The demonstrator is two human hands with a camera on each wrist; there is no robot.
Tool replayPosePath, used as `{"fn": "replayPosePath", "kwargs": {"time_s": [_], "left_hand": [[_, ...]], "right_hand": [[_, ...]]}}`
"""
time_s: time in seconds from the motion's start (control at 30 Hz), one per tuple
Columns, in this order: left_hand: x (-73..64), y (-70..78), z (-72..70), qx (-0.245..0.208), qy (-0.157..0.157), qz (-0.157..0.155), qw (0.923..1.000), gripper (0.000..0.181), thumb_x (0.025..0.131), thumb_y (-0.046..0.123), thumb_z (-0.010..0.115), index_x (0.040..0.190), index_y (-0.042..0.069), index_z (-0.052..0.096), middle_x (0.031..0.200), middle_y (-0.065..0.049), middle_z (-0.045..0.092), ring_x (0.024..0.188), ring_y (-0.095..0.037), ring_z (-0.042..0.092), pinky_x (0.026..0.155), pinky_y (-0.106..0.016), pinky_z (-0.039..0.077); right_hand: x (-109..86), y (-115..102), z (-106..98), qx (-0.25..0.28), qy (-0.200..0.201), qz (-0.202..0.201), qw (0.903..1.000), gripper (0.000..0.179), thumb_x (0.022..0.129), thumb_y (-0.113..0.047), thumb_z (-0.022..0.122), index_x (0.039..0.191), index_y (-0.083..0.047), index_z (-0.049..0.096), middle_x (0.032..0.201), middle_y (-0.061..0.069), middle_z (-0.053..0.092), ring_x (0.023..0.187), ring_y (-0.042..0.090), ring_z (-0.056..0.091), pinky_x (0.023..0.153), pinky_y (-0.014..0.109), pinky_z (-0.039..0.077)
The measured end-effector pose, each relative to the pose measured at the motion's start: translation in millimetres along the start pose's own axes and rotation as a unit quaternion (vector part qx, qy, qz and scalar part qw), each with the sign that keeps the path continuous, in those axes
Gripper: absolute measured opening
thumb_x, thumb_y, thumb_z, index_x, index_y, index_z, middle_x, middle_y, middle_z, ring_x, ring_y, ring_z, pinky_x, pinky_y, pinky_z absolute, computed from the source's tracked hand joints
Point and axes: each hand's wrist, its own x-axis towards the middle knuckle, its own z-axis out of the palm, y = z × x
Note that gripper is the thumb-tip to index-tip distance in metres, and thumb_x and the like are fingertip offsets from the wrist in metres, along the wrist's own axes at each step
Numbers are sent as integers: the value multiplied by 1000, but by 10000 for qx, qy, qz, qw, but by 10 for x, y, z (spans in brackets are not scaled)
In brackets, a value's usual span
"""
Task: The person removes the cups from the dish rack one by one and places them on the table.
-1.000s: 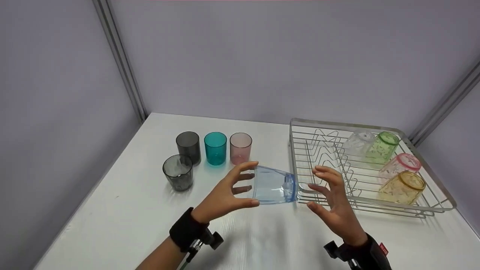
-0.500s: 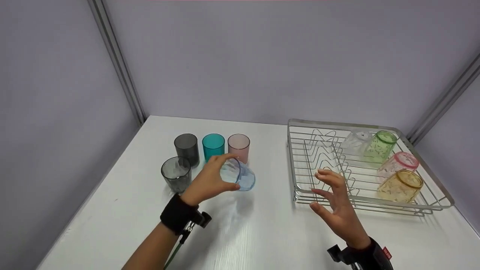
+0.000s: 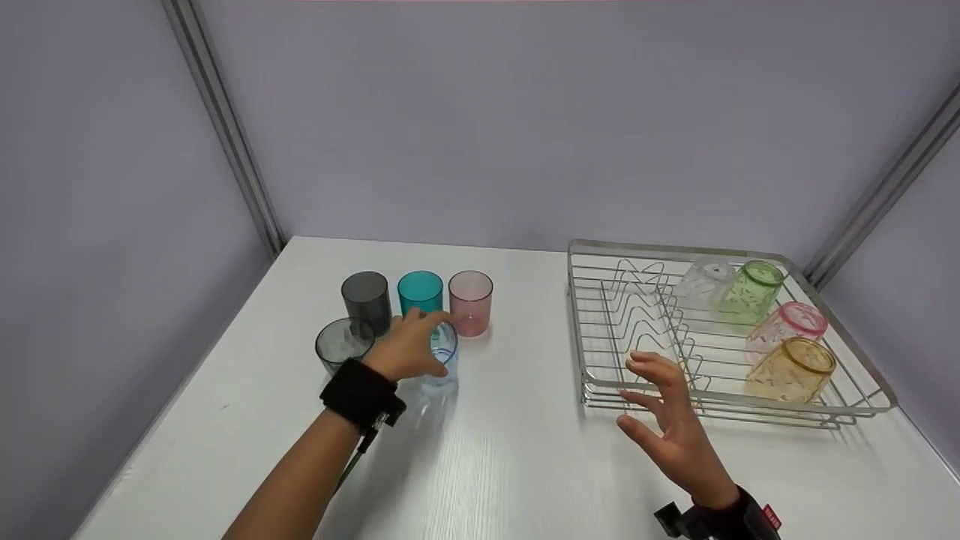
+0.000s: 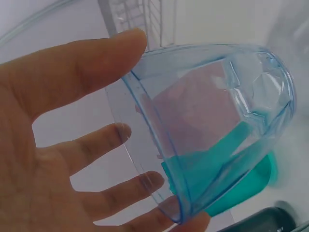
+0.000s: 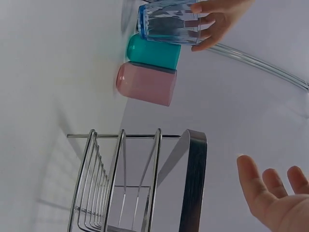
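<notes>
My left hand [image 3: 409,349] grips a clear blue tumbler [image 3: 444,358] around its rim, thumb on one side and fingers on the other. The tumbler stands upright, its base down by the tabletop, in front of a teal tumbler [image 3: 420,289]. A smoky grey tumbler [image 3: 345,342] is partly hidden behind the left wrist, and a dark grey one [image 3: 366,301] stands behind it. To the right of the teal one is a pink tumbler [image 3: 471,306]. My right hand [image 3: 679,442] hovers in front of the wire rack with fingers spread and nothing in them.
The metal dish rack [image 3: 576,337] occupies the table's right side. Along its right end several glasses lean upside down: a clear one [image 3: 703,283], a green one [image 3: 750,292], a pink-rimmed one [image 3: 786,328] and an amber one [image 3: 791,371]. Walls close off the back and sides.
My left hand has carried the blue tumbler left from between the hands, turning it from sideways to upright and lowering it beside the other tumblers. The right hand has stayed nearly in place.
</notes>
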Motion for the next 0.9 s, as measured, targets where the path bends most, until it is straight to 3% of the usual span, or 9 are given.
{"fn": "replayPosePath", "kwargs": {"time_s": [0.2, 0.27, 0.43, 0.47, 0.73, 0.9], "left_hand": [[64, -21, -47, 360, -324, -277, 9984, 77, 69, 14, 81, 138, 16, 47, 138, -22, 37, 118, -43, 38, 78, -54, 51], [84, -15, -57, 463, -447, -360, 9973, 77, 70, 15, 80, 139, 17, 47, 141, -23, 35, 120, -44, 36, 79, -56, 50], [147, -23, -68, 635, -645, -589, 9942, 77, 72, 16, 79, 141, 18, 45, 147, -25, 27, 127, -47, 31, 86, -61, 46], [157, -30, -65, 631, -667, -634, 9938, 77, 72, 16, 79, 141, 19, 44, 149, -26, 26, 129, -48, 29, 87, -62, 45], [225, -79, -68, 656, -750, -680, 9927, 77, 73, 16, 77, 143, 18, 42, 151, -28, 20, 133, -50, 23, 89, -63, 43], [263, -111, -81, 732, -863, -716, 9910, 77, 75, 20, 77, 143, 20, 41, 152, -27, 19, 135, -51, 20, 93, -66, 39]], "right_hand": [[-27, -43, 20, -90, -94, 320, 9994, 66, 81, 21, 58, 138, 10, 27, 146, 21, 23, 134, 20, 32, 98, 27, 45], [-69, 39, 6, 16, -127, 309, 9994, 65, 83, 16, 59, 139, 9, 26, 148, 20, 21, 136, 24, 30, 99, 31, 44], [-85, 58, 17, -41, -163, 321, 9993, 66, 83, 16, 60, 139, 10, 26, 148, 19, 22, 136, 23, 30, 99, 32, 44], [-54, -21, 32, -169, -157, 414, 9989, 66, 82, 18, 60, 139, 10, 27, 147, 18, 24, 135, 22, 32, 98, 31, 45], [-65, -26, 13, -300, -279, 643, 9971, 65, 84, 15, 59, 140, 5, 26, 146, 16, 23, 134, 14, 33, 98, 29, 45], [-83, -2, 18, -331, -230, 587, 9975, 64, 83, 16, 59, 139, 6, 28, 144, 20, 24, 132, 12, 35, 96, 27, 46]]}}
